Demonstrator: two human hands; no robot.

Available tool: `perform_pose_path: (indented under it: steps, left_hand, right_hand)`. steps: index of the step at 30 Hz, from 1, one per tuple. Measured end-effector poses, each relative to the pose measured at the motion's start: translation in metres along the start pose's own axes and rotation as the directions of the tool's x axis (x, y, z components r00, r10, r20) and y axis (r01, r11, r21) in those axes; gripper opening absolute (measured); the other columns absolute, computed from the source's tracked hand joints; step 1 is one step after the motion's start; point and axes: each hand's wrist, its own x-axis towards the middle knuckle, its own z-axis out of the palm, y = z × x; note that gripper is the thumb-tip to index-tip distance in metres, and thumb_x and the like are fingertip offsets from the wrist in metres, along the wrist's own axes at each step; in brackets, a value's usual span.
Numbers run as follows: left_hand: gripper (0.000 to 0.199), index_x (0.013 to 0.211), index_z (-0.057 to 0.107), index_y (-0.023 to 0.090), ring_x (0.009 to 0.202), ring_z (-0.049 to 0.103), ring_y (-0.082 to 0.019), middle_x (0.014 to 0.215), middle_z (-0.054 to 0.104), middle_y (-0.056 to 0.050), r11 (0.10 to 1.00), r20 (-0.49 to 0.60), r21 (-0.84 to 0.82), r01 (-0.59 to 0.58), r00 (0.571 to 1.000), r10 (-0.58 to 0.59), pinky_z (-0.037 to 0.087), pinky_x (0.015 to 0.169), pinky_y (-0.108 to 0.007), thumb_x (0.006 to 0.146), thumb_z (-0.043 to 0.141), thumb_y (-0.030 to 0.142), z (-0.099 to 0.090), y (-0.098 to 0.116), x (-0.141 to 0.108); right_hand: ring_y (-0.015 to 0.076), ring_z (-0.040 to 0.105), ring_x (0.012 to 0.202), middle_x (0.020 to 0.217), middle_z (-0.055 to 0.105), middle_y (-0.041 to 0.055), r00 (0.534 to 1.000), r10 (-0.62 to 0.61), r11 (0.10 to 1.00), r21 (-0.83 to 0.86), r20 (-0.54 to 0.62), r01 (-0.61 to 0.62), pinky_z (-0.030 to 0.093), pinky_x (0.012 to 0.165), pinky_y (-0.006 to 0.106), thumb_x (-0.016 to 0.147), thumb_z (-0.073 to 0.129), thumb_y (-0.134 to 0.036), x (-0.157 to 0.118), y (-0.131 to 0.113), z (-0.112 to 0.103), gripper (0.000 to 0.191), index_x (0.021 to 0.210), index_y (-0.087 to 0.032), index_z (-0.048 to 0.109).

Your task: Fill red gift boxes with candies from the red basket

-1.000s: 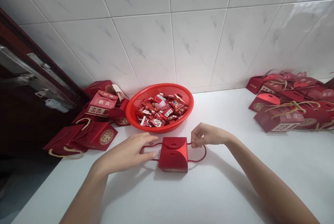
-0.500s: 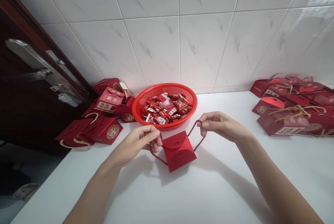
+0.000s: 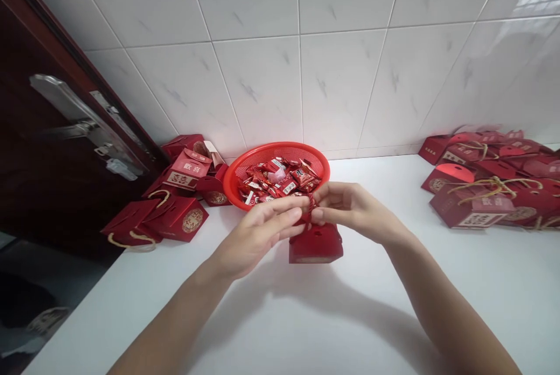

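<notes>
A small red box (image 3: 315, 246) hangs or stands below my hands, its patterned side towards me. Dark red cord (image 3: 311, 209) is gathered above its top, between the fingers of both hands. My left hand (image 3: 266, 229) reaches in from the left, fingers together and touching the cord. From the right, my right hand (image 3: 350, 209) pinches the cord between thumb and fingers. Behind them, a red plastic basket (image 3: 231, 179) holds wrapped red sweets (image 3: 280, 179); its front rim is partly hidden by my hands.
Red boxes with pale cord handles (image 3: 177, 217) are piled on the left of the white table (image 3: 280, 328). More red boxes (image 3: 481, 206) are heaped at the right. A tiled wall rises behind, and a dark door (image 3: 39, 159) stands at the left.
Both hands have come together over the box, bringing the two cord loops together. The box has turned and its flaps now look closed. The view has shifted slightly.
</notes>
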Motion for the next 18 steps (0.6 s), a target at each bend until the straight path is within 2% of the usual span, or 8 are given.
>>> perform_pose_path:
  steps: [3,6,9,11,13,15,17,18]
  left_hand:
    - [0.053,0.132,0.065,0.02,0.136,0.052,-0.032,0.142,0.061,-0.011,0.999,0.019,0.037,-0.007,1.0,0.006,0.042,0.114,-0.049,0.087,0.07,0.048,0.012,-0.006,0.004]
    - [0.053,0.137,0.061,0.023,0.141,0.047,-0.029,0.147,0.058,-0.008,0.994,0.092,0.103,-0.047,0.995,0.038,0.038,0.119,-0.045,0.09,0.067,0.045,0.02,-0.007,0.008]
    - [0.049,0.139,0.06,0.025,0.142,0.046,-0.028,0.148,0.056,-0.006,0.976,0.196,0.186,-0.113,0.978,0.076,0.036,0.121,-0.044,0.092,0.065,0.04,0.021,-0.005,0.007]
    - [0.043,0.132,0.066,0.025,0.139,0.049,-0.029,0.145,0.059,-0.007,0.959,0.236,0.252,-0.133,0.969,0.073,0.04,0.118,-0.045,0.092,0.066,0.038,0.014,-0.004,0.002]
    - [0.035,0.121,0.073,0.024,0.135,0.053,-0.031,0.14,0.063,-0.008,0.932,0.213,0.338,-0.13,0.975,0.059,0.046,0.112,-0.044,0.09,0.067,0.04,0.001,-0.007,-0.004]
    - [0.034,0.115,0.075,0.024,0.127,0.059,-0.03,0.136,0.065,-0.009,0.893,0.137,0.435,-0.111,0.989,0.056,0.05,0.108,-0.043,0.089,0.068,0.044,-0.017,-0.011,-0.012]
    - [0.034,0.112,0.075,0.024,0.121,0.063,-0.029,0.129,0.069,-0.009,0.858,0.04,0.507,-0.084,0.996,0.074,0.052,0.105,-0.04,0.088,0.067,0.047,-0.037,-0.017,-0.021]
    - [0.034,0.111,0.075,0.024,0.118,0.065,-0.028,0.124,0.071,-0.009,0.844,-0.019,0.534,-0.056,0.997,0.077,0.053,0.104,-0.039,0.088,0.067,0.048,-0.047,-0.02,-0.026]
  right_hand:
    - [0.0181,0.067,0.076,0.082,0.071,0.0039,0.995,-0.034,0.996,-0.088,-0.09,0.026,0.055,0.071,0.031,0.075,0.08,-0.044,-0.004,-0.001,0.007,0.033,0.087,-0.017,0.064]
    - [0.019,0.068,0.077,0.083,0.072,0.0044,0.976,-0.068,0.995,-0.091,-0.208,0.05,0.055,0.074,0.033,0.075,0.077,-0.041,-0.011,0.001,0.006,0.028,0.083,-0.018,0.063]
    - [0.0192,0.068,0.073,0.076,0.07,0.0038,0.942,-0.064,0.998,-0.048,-0.33,0.051,0.054,0.07,0.032,0.072,0.076,-0.038,-0.024,0.002,-0.006,0.026,0.078,-0.018,0.06]
    - [0.0184,0.065,0.067,0.071,0.069,0.0035,0.903,-0.06,0.998,-0.057,-0.425,0.04,0.053,0.065,0.031,0.069,0.078,-0.039,-0.039,0.0,-0.022,0.027,0.076,-0.019,0.061]
    - [0.0191,0.065,0.066,0.07,0.069,0.0049,0.844,-0.08,0.993,-0.111,-0.53,0.024,0.052,0.063,0.032,0.065,0.082,-0.041,-0.061,-0.001,-0.045,0.03,0.074,-0.019,0.064]
    - [0.0207,0.065,0.068,0.074,0.07,0.0074,0.764,-0.088,0.988,-0.153,-0.64,-0.015,0.053,0.064,0.034,0.063,0.086,-0.046,-0.088,0.0,-0.073,0.033,0.075,-0.02,0.069]
    - [0.0236,0.065,0.068,0.077,0.07,0.01,0.639,-0.068,0.987,-0.146,-0.766,-0.07,0.053,0.061,0.038,0.051,0.092,-0.054,-0.118,0.006,-0.106,0.044,0.075,-0.023,0.072]
    - [0.0262,0.067,0.073,0.083,0.071,0.0117,0.59,-0.069,0.981,-0.162,-0.805,-0.106,0.054,0.065,0.041,0.046,0.093,-0.056,-0.133,0.011,-0.122,0.047,0.073,-0.024,0.072]
